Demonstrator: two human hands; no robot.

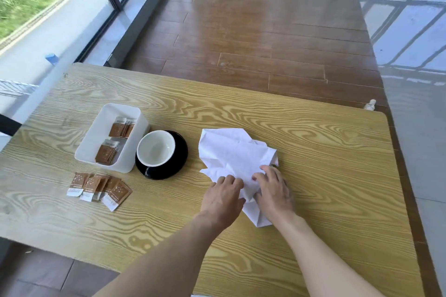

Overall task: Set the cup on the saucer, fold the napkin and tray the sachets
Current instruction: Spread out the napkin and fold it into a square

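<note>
Both bare hands press on the near end of the crumpled white paper napkin (237, 152); the fold is not yet made.

Left hand (223, 196) lies palm down with fingers spread flat on the napkin's near left edge, and the right hand (275, 191) rests likewise on its near right part; neither pinches, both simply pin it to the pale wood-grain table (313, 176); the napkin looks light, limp and creased, likely to slide or tear if dragged, so it is best taken by a corner and smoothed first; left of it the white ceramic cup (155, 148) already sits on the glossy black saucer (178, 161), hard and breakable; the white plastic tray (96, 137) holds some brown paper sachets (106, 154); other loose sachets (99, 187) lie near it, thin and easiest pinched by their edges.
</note>
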